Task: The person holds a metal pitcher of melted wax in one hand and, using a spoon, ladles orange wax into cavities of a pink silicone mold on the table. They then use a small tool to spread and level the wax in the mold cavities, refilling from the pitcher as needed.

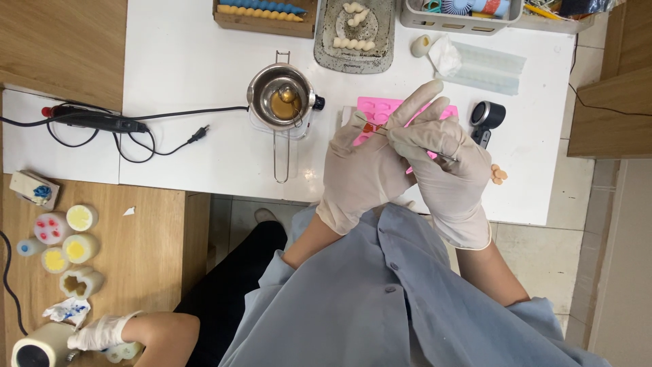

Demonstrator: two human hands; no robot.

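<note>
Both my hands wear pale gloves over a pink silicone mould (375, 107) on the white table (204, 54). My left hand (360, 170) lies on the mould and holds it down, one finger stretched toward its far edge. My right hand (445, 170) pinches a thin metal pick (380, 129). The pick's tip sits at an orange-filled cavity near the mould's left side. My hands hide most of the mould.
A metal pot of melted wax (282, 98) stands left of the mould, beside a black cable and plug (197, 134). Right of it are a black round device (487, 115) and a small orange piece (499, 175). Another person's gloved hand (102, 331) rests bottom left, near several candles (68, 238).
</note>
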